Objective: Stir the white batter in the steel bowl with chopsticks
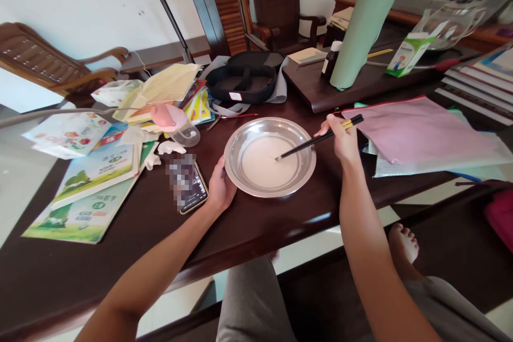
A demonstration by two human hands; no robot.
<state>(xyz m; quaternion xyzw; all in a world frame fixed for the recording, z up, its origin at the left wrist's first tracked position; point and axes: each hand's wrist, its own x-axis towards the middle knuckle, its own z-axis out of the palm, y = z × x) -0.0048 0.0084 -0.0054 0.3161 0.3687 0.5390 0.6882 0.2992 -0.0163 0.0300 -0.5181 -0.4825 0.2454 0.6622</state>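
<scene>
A shiny metal basin [304, 180] stands on the dark wooden table. A milky white liquid [260, 168] covers its bottom. My left hand [222, 188] grips the basin's left rim, fingers partly hidden beneath it. Over the right side, my right hand [342, 138] is closed around black chopsticks [308, 144] with gold bands near the top. Their lower tips dip into the liquid near the middle. Just left of my left hand lies a phone [192, 192] with a lit, partly blurred screen.
Booklets [96, 176], tissue boxes and a pink-lidded plastic cup [176, 123] crowd the left. Behind the basin sits an open black case [244, 77]. A pink plastic folder [420, 128] lies right; a green thermos [363, 32] and a dark bottle [332, 61] stand on a raised board.
</scene>
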